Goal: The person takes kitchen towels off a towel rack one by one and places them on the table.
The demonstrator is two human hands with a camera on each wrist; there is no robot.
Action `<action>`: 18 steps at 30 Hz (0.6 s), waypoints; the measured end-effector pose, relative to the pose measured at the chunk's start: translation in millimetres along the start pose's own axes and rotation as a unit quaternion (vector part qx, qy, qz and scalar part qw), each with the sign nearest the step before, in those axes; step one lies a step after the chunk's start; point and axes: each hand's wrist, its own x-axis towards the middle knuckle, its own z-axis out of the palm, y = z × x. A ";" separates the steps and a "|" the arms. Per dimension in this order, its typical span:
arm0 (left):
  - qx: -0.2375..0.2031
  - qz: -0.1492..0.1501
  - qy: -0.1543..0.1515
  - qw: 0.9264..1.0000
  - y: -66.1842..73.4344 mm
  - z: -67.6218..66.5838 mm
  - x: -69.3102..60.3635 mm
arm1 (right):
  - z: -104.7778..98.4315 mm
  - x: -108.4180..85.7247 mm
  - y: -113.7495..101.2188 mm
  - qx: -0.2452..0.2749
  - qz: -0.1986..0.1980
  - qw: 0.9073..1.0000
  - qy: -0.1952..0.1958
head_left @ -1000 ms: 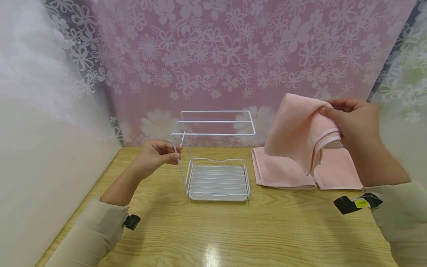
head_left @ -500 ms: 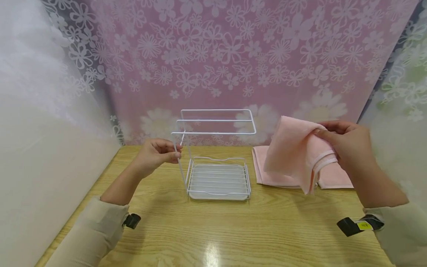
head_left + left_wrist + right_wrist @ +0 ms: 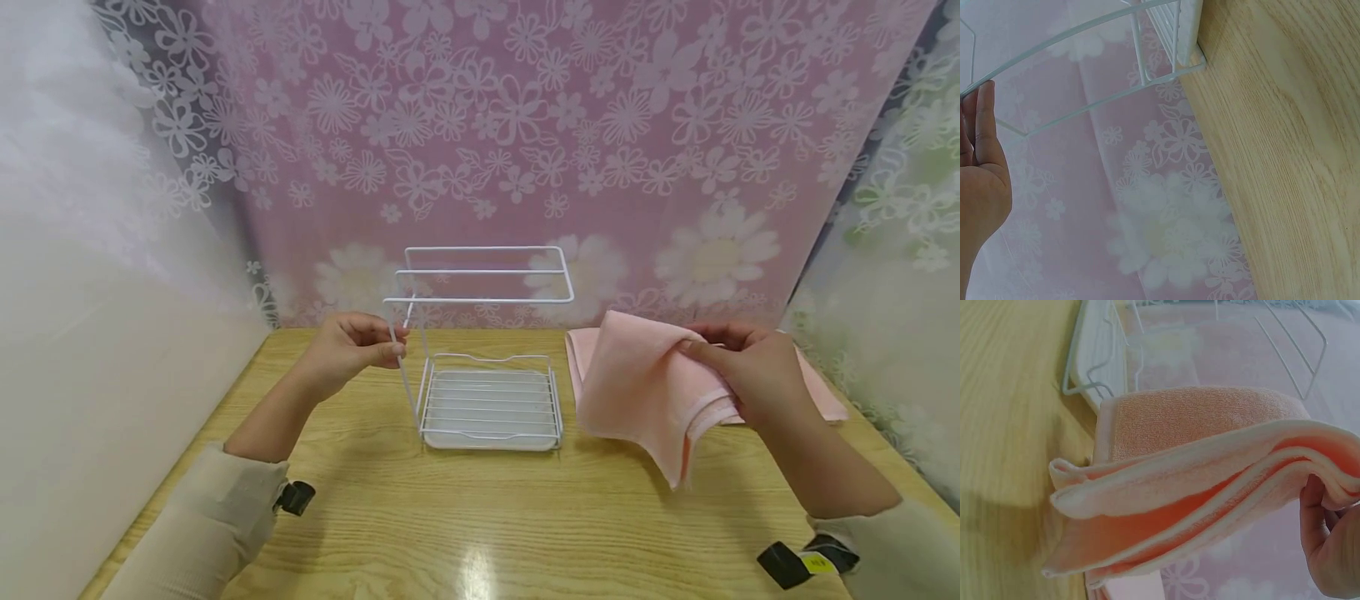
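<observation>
On the table stands a white wire rack (image 3: 487,300) with top bars, a slatted base and a white drip tray (image 3: 487,446) beneath. My left hand (image 3: 348,354) pinches the rack's near left upright between thumb and fingers; the left wrist view shows the fingertips on that wire. To the right, my right hand (image 3: 757,371) grips a folded pink towel (image 3: 645,375) by its upper right part, and its lower corner hangs down. In the right wrist view the layers of this towel (image 3: 1210,487) spread apart. Behind it lie flat pink towels (image 3: 821,392), mostly covered.
The wood-grain table (image 3: 375,525) reaches back to a pink flowered curtain (image 3: 480,125). A whitish sheet (image 3: 112,250) hangs along the left side, and a pale flowered one (image 3: 892,333) along the right. A black band (image 3: 296,497) circles the left cuff.
My right hand has come down and a little to the left with the pink towel, now lower in front of the flat ones. The left hand and the rack stay put.
</observation>
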 end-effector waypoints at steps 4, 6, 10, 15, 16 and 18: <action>-0.002 -0.001 0.001 1.000 -0.2 -0.1 -0.1 | 5.5 -6.8 7.4 0.019 0.012 1.000 -0.021; -0.002 -0.002 0.001 1.000 -0.1 0.0 -0.3 | 6.5 -10.4 11.7 0.040 0.023 0.998 -0.032; -0.001 -0.004 0.001 1.000 0.7 0.6 -1.0 | 1.9 -15.3 23.7 0.081 0.055 0.994 -0.047; -0.003 -0.006 0.003 1.000 3.1 1.6 -1.2 | -16.2 -16.0 41.2 0.095 0.084 0.991 -0.044; -0.004 -0.006 0.003 1.000 3.5 1.7 -1.1 | -21.1 -15.9 44.5 0.095 0.088 0.991 -0.041; -0.006 -0.005 0.002 1.000 4.3 1.8 -1.0 | -30.7 -15.6 50.5 0.087 0.090 0.991 -0.039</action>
